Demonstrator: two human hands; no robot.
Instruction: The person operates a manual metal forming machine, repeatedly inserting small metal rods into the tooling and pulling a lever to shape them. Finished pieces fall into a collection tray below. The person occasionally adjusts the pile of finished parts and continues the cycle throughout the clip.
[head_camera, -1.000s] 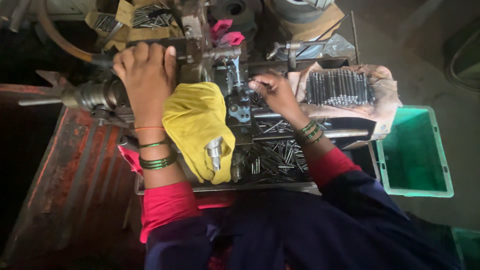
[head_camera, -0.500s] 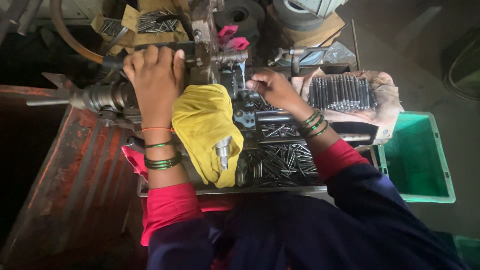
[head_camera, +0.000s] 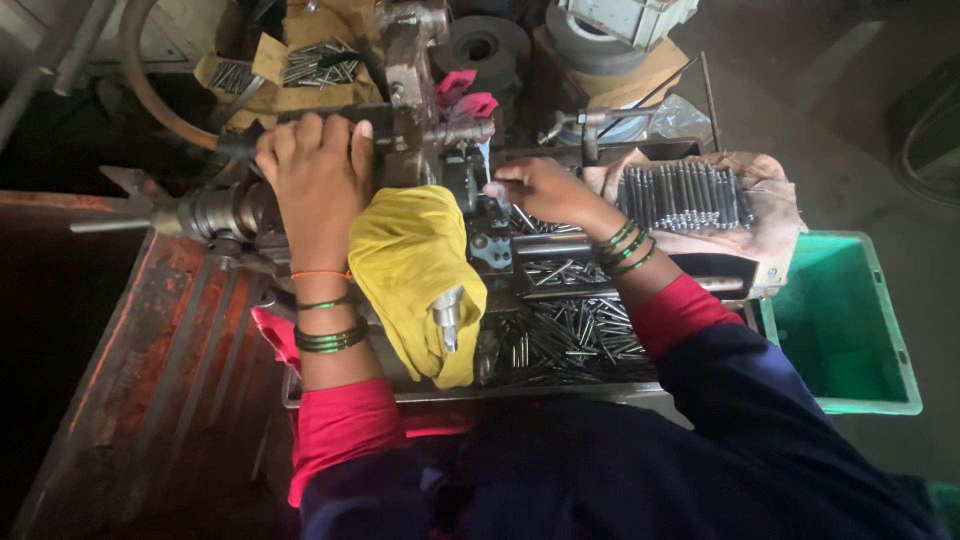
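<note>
Gripping a dark lever (head_camera: 240, 145) on top of the machine (head_camera: 410, 60), the left hand (head_camera: 315, 175) is closed around it, fingers curled over the far side. Green bangles and an orange thread sit on that wrist. Just left of the hand a steel spindle (head_camera: 200, 212) juts out sideways over a rusty red bed (head_camera: 150, 350).

At the middle of the machine, the right hand (head_camera: 540, 190) reaches in with its fingertips pinched together against the dark clamp (head_camera: 487, 215); whether a pin is between them cannot be told, since the spot is small and shadowed. Green bangles ring this wrist too.

Between the two forearms a yellow cloth (head_camera: 405, 265) hangs over the machine's front, with a short steel handle (head_camera: 445, 315) poking out of it. Below the right forearm a tray (head_camera: 520, 393) holds a loose heap of thin metal pins (head_camera: 580, 335). Beyond the right wrist, more pins (head_camera: 680, 195) lie in a neat row on crumpled paper. A green crate (head_camera: 850, 320) stands at the far right, beside the tray. Pink rags (head_camera: 462, 98) sit on the machine behind the clamp.
</note>
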